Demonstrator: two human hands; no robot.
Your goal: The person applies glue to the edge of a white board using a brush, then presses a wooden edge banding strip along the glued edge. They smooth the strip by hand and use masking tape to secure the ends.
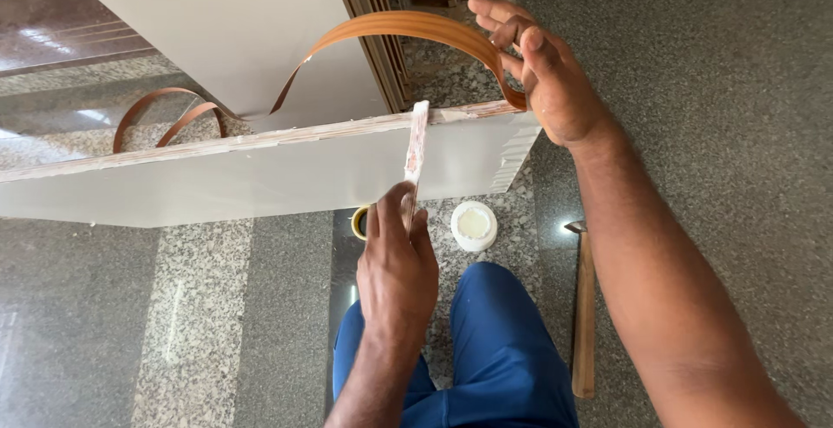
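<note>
My left hand (397,263) grips a thin flat stick (416,146) smeared with white glue, its tip resting on the top edge of a white laminated board (260,172) standing on edge. My right hand (542,68) holds up a curved strip of brown wood-grain edge band (390,25) at the board's right end. The band arcs over the board and curls down onto the floor at the far left (156,116).
A white open glue tub (474,224) and a small yellow-rimmed container (358,222) sit on the granite floor below the board. A hammer (583,307) with a wooden handle lies to the right of my blue-trousered knee (495,341). Another white panel (226,29) leans behind.
</note>
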